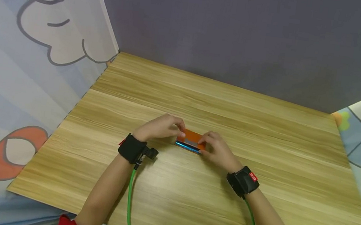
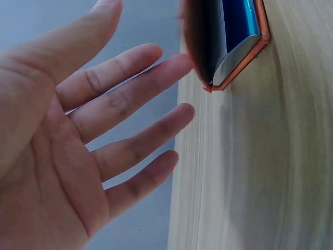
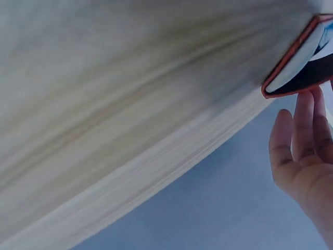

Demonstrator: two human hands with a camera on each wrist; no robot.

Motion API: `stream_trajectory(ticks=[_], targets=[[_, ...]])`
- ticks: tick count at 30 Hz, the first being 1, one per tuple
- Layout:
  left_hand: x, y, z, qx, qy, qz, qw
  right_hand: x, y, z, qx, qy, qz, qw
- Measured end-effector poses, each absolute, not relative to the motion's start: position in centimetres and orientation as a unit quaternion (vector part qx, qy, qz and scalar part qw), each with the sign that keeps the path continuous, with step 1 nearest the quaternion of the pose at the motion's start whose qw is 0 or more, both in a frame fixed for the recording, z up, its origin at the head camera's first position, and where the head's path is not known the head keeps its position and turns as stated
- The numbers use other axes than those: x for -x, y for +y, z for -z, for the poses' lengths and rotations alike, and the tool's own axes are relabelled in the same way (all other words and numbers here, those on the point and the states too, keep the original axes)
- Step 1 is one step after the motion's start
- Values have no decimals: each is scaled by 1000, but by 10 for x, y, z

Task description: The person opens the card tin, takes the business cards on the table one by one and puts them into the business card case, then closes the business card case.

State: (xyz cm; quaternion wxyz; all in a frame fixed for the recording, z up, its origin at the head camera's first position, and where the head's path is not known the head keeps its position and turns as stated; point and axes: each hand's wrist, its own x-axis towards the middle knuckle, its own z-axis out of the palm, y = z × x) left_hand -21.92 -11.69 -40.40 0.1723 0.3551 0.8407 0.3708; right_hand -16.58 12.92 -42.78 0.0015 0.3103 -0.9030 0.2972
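An orange folding case (image 1: 193, 136), which looks like a glasses case, lies on the wooden table with its lid partly raised. Shiny blue shows along its near side, and the lid's dark inner face shows in the left wrist view. My left hand (image 1: 164, 127) is at the left end, fingers (image 2: 135, 96) nearly straight, one fingertip meeting the lid's outer side. At the right end my right hand (image 1: 218, 149) holds the case, its thumb by the near edge. In the right wrist view its fingers (image 3: 304, 125) touch the lid from behind; that thumb is out of view there.
The wooden table (image 1: 251, 117) extends around both hands, with a grey panel (image 1: 237, 33) along its far edge. A cartoon-printed curtain (image 1: 17, 88) hangs at the left. Green cables (image 1: 129, 200) run from the black wrist bands towards the body.
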Motion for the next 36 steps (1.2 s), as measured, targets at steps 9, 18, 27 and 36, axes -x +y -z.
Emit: stream_trajectory(ticks=[9,18,27,36], targets=[[217,-114,405,-369,853,-327,172,160,125,429,-312,-921,-232,9],[199,-119,414,-333,905,-230,130,164,123,427,-264,-942,-207,-9],[195,-114,423,-323,924,-195,70,167,126,425,-260,-938,-224,-52],[190,-117,424,-316,937,-148,20,165,124,427,-230,-946,-224,-41]])
